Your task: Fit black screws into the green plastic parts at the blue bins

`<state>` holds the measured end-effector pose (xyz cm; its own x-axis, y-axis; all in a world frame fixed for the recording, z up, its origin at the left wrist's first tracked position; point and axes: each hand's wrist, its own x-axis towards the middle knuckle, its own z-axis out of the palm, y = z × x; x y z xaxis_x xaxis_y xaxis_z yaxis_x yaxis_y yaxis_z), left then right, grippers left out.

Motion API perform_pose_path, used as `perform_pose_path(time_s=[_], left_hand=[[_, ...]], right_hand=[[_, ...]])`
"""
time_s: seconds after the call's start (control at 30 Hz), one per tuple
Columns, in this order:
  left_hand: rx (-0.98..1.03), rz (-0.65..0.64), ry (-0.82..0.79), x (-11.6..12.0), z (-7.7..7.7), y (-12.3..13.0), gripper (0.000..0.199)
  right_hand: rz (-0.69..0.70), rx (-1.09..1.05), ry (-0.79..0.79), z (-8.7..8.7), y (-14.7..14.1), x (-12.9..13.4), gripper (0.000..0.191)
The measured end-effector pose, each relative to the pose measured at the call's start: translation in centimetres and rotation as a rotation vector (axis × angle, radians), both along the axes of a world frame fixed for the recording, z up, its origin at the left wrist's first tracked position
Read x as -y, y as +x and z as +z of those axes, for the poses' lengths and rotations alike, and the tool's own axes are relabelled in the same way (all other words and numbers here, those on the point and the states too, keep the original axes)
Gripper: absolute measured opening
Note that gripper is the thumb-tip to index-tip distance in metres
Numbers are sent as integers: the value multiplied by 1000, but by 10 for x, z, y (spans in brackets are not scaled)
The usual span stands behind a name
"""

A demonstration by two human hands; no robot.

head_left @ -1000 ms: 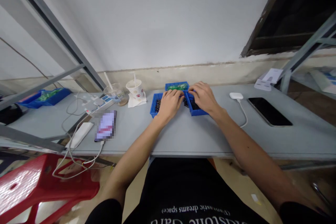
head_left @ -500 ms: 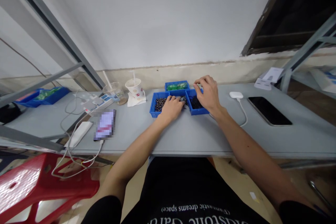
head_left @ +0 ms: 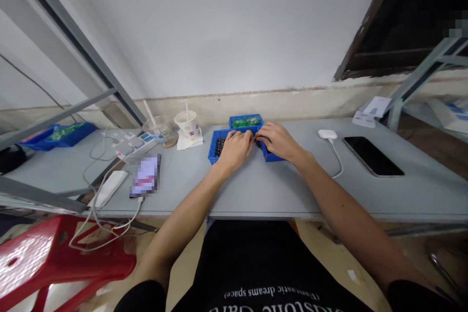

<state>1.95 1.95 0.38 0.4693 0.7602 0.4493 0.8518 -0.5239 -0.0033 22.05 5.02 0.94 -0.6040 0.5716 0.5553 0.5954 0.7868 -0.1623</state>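
Grey desk (head_left: pixel 256 195): my left hand (head_left: pixel 236 150) and right hand (head_left: pixel 278 141) half-curled over dark small parts (head_left: pixel 220 146) in blue plastic trays (head_left: pixel 272 157); fingers hide any grip, cannot tell.

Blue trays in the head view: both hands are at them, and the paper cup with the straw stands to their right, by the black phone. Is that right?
No: the paper cup stands to the left of the blue trays, not beside the black phone, as the head view shows. The left hand and right hand are at the trays.
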Motion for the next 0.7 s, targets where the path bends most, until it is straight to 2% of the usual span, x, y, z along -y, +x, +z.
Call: perform_pose_path(time_s=[0.33,0.5,0.6,0.7], left_hand=[[206,-73,61,1,11,-2,19],[250,-39,53,-1,10,1,21],[175,-10,32,-4,6,4,24],[-45,-48,11,-6,-3,9,31]], right_hand=[[-34,-139,50,10,-3,8,26],[-103,-162,101,13,0,8,28],[-225,-248,159,15,8,6,27],[-315,-300,188,14,15,2,29]])
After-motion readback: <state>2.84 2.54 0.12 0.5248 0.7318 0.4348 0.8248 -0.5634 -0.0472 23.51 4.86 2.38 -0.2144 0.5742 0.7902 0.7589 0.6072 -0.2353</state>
